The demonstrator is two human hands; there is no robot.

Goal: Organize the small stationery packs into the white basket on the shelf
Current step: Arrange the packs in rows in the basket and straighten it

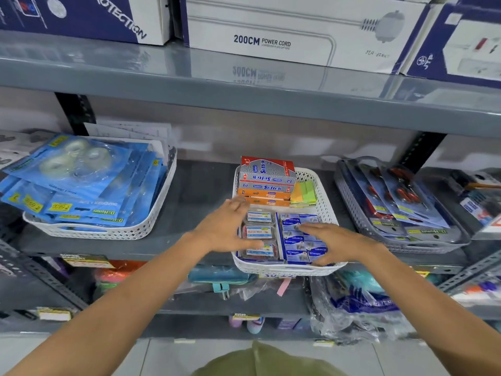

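Observation:
The white basket (326, 210) stands on the middle grey shelf. Its back holds stacked Softek boxes (267, 176), orange boxes (264, 197) and coloured sticky notes (305, 195). In front lie clear packs with red-and-white labels (259, 217) on the left and small blue packs (291, 221) on the right. My left hand (226, 226) rests flat over the basket's left rim, fingers spread, touching the clear packs. My right hand (332, 241) lies flat on the blue packs, fingers apart. Neither hand grips anything.
A white tray of blue tape packs (81, 185) sits on the left of the same shelf. A grey basket of scissors packs (395, 207) is on the right. Power cord boxes (271, 31) fill the shelf above. Pouches and plastic bags (352, 302) lie on the shelf below.

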